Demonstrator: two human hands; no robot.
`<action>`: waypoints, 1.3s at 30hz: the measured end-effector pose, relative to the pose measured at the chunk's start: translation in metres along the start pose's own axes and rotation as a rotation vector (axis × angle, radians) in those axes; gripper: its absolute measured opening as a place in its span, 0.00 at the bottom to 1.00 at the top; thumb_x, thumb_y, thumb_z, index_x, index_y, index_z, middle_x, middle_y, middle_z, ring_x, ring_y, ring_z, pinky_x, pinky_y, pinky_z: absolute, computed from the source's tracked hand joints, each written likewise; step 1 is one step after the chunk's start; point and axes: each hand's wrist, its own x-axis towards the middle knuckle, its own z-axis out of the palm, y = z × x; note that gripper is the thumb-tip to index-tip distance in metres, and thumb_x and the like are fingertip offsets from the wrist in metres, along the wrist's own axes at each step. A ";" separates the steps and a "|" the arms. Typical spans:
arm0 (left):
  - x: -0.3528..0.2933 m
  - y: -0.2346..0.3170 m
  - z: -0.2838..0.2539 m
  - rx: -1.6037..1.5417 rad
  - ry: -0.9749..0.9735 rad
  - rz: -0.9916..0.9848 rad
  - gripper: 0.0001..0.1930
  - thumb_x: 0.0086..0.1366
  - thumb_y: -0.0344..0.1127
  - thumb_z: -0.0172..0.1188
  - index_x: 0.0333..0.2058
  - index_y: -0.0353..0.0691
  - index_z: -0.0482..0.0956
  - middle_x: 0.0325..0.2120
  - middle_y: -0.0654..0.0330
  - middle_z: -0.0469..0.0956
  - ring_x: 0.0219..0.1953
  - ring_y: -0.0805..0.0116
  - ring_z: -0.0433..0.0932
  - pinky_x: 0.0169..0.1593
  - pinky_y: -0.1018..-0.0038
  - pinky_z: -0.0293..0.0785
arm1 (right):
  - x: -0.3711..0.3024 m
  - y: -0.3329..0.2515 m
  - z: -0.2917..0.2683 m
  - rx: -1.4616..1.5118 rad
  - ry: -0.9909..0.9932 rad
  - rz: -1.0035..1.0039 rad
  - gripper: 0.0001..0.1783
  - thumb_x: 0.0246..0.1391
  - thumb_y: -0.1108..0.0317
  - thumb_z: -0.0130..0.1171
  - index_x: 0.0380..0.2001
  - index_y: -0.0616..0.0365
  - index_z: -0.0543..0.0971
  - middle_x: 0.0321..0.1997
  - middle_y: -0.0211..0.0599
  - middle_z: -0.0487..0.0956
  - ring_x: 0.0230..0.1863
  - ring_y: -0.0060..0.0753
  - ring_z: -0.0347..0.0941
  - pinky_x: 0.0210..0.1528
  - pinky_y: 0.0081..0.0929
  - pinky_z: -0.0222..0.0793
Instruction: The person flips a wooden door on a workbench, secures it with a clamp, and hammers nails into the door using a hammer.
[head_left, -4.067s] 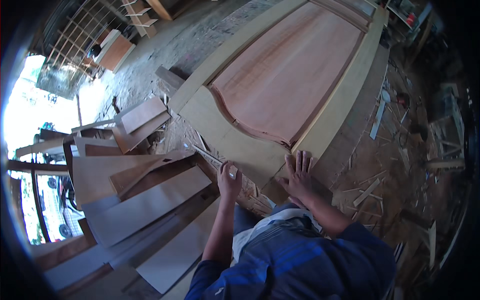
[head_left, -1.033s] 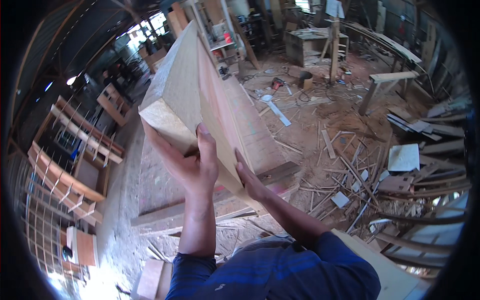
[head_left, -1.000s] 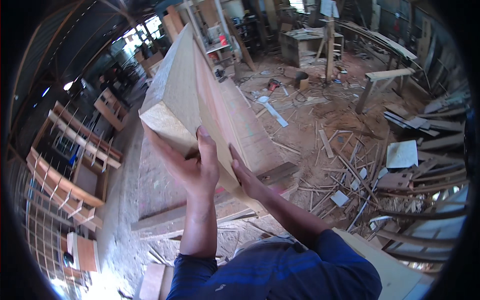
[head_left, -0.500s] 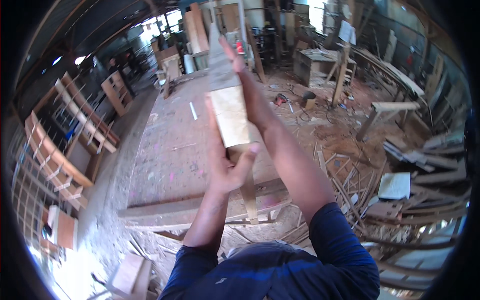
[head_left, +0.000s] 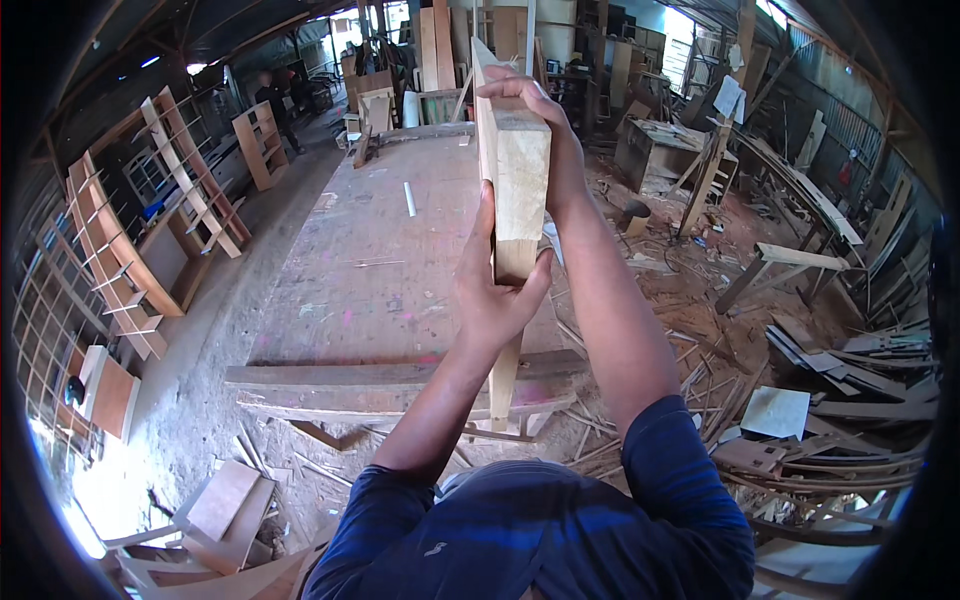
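Note:
In front of me a pale wooden piece (head_left: 522, 185) stands raised above the workbench (head_left: 340, 290). It has a thick squared block toward me, a long edge running away at the far end and a narrow tapered part reaching down below my left hand. My left hand (head_left: 497, 300) wraps its lower part, thumb on the right side and fingers on the left. My right hand (head_left: 545, 105) holds it higher up, palm against the right side and fingers bent over the top. The wood's far end is partly hidden behind my right fingers.
A short white stick (head_left: 409, 199) lies on the bench. Slatted wooden racks (head_left: 125, 255) stand at the left, near a small shelf unit (head_left: 260, 145). A person (head_left: 275, 105) is at the back left. Scrap wood (head_left: 840, 380) and a low trestle (head_left: 790, 260) are at the right.
The wooden piece appears farther right in view and more upright, its end turned toward me. My right fingers, stretched along its side before, now bend over its top. My view has shifted too.

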 end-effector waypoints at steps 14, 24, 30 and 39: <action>-0.002 0.006 -0.009 -0.596 -0.300 -0.161 0.64 0.67 0.48 0.66 0.79 0.31 0.21 0.82 0.41 0.35 0.82 0.52 0.48 0.81 0.59 0.48 | -0.093 0.005 0.023 0.310 0.064 0.115 0.51 0.77 0.28 0.24 0.85 0.55 0.38 0.90 0.36 0.41 0.88 0.33 0.38 0.85 0.36 0.37; -0.007 -0.006 -0.010 -0.596 -0.238 -0.250 0.57 0.67 0.56 0.67 0.80 0.32 0.42 0.75 0.47 0.60 0.76 0.58 0.61 0.78 0.61 0.56 | -0.121 0.012 0.036 0.243 0.044 0.164 0.56 0.75 0.26 0.24 0.83 0.61 0.32 0.90 0.46 0.39 0.89 0.39 0.35 0.86 0.37 0.34; -0.009 0.000 -0.005 -0.622 -0.238 -0.268 0.60 0.67 0.55 0.67 0.81 0.34 0.36 0.78 0.46 0.53 0.79 0.56 0.57 0.79 0.60 0.54 | -0.124 0.008 0.038 0.179 0.086 0.108 0.51 0.77 0.29 0.27 0.83 0.61 0.41 0.86 0.47 0.49 0.85 0.39 0.45 0.84 0.39 0.44; -0.009 0.010 -0.005 -0.661 -0.188 -0.262 0.54 0.70 0.60 0.60 0.79 0.31 0.46 0.75 0.45 0.60 0.77 0.54 0.61 0.78 0.60 0.55 | -0.134 0.010 0.036 -0.047 0.083 0.017 0.56 0.77 0.29 0.26 0.82 0.70 0.34 0.89 0.54 0.34 0.89 0.47 0.26 0.87 0.40 0.27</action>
